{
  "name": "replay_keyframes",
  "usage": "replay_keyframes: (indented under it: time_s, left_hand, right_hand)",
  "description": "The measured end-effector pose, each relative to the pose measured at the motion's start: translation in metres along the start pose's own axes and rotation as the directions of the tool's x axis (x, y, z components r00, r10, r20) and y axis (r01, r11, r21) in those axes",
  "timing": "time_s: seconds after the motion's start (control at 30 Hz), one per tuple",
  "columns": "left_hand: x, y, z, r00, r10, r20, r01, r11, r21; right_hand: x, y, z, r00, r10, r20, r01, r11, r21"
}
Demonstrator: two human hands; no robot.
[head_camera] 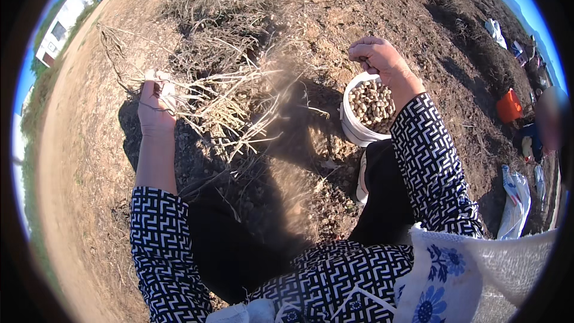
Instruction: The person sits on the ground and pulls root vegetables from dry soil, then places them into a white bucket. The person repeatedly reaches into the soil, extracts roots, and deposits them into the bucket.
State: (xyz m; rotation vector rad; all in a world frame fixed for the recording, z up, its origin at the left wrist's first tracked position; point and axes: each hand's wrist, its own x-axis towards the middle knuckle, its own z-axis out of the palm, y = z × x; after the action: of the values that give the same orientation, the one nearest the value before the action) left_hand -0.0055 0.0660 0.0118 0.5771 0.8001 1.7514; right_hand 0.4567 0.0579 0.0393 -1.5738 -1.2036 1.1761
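My left hand [157, 103] is closed around a bunch of dry peanut plants [228, 98]. Their pale, brittle stems fan out to the right of my fist, and some thin stalks stick out to its left. On the right, my right hand [376, 56] hovers over the far rim of a white plastic bucket [354, 130], its fingers curled inward. Whether anything sits inside those fingers is hidden. Unshelled peanuts [372, 103] fill much of the bucket, which stands on the soil by my right foot.
A heap of dry plants [215, 22] lies ahead on the ground. At the right are an orange bucket [509, 106], a white woven sack [515, 202] and another person [531, 141]. A dirt track [67, 157] runs along the left, past a white building [67, 22].
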Motion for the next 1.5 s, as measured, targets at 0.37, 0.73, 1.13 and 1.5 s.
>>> replay_keyframes:
  time_s: [0.37, 0.73, 1.13, 1.5]
  left_hand:
    - [-0.018, 0.104, -0.116, 0.979, 0.193, -0.073, -0.194, 0.981, -0.007]
    - [-0.11, 0.256, -0.292, 0.649, 0.612, -0.452, -0.557, 0.787, 0.265]
    - [-0.372, 0.429, -0.455, 0.554, 0.511, -0.657, 0.831, -0.39, 0.397]
    - [-0.073, 0.13, -0.232, 0.863, -0.504, -0.037, -0.176, -0.367, 0.914]
  right_hand:
    - [-0.001, 0.043, -0.036, 0.994, 0.078, 0.074, 0.004, 0.663, -0.748]
    - [-0.027, 0.045, 0.009, 0.92, 0.205, 0.335, 0.175, 0.547, -0.818]
    - [-0.129, 0.005, 0.041, 0.81, 0.191, 0.554, 0.381, 0.547, -0.746]
    - [-0.12, 0.013, 0.063, 0.551, 0.182, 0.815, 0.549, 0.657, -0.518]
